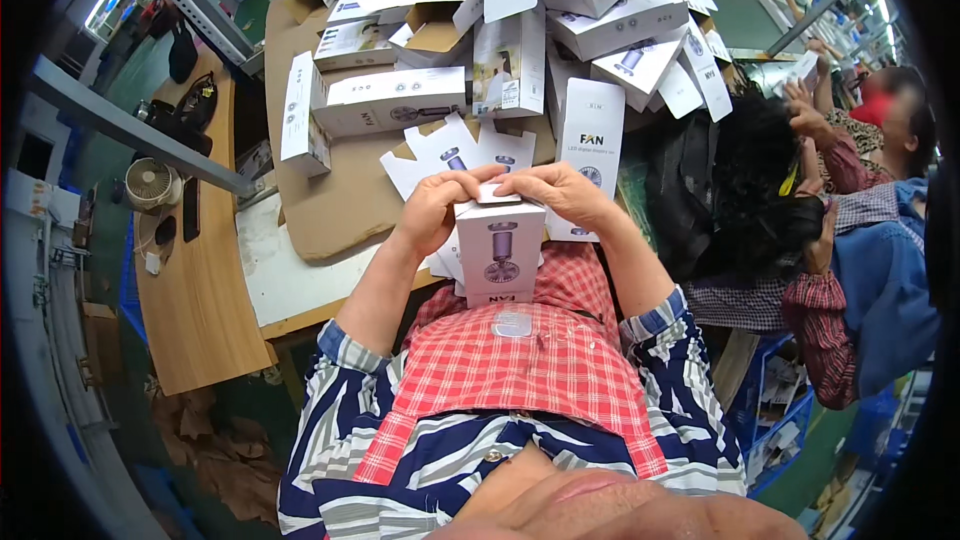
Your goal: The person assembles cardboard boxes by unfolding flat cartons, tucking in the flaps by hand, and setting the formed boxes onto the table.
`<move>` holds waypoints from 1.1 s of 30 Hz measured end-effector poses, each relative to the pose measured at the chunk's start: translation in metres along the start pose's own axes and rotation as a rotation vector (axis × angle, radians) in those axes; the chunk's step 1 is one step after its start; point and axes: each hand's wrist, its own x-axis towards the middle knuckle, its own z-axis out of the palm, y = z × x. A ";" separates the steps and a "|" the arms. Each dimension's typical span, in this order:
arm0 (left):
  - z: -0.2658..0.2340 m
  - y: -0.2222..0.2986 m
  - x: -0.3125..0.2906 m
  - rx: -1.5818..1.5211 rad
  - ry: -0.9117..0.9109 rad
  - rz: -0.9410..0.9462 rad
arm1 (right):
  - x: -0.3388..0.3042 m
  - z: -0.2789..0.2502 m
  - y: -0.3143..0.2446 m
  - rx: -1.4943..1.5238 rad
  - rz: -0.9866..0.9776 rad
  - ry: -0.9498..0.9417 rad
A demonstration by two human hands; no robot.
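A white cardboard box [489, 255] with a purple fan printed on its side stands upright close against my apron. My left hand [443, 206] is closed at the box's far left top edge, fingers on its flap. From the other side, my right hand [562, 192] pinches the same top flap [497, 194], so both hands meet at that end of the box. Flat, unfolded cartons [420, 165] lie beneath and beyond my hands. One long flat carton [592, 130] leans just past my right hand.
A heap of white fan boxes [395, 100] covers the brown cardboard sheet [290, 130] ahead. To the left, a small round fan [150, 185] stands beside a wooden tabletop [200, 310] and metal frame [130, 125]. Dark bags [740, 170] and a co-worker [850, 240] are close on the right.
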 end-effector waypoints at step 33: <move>-0.093 -0.032 0.019 0.834 0.839 0.198 | 0.095 0.038 0.064 -0.876 -0.106 0.578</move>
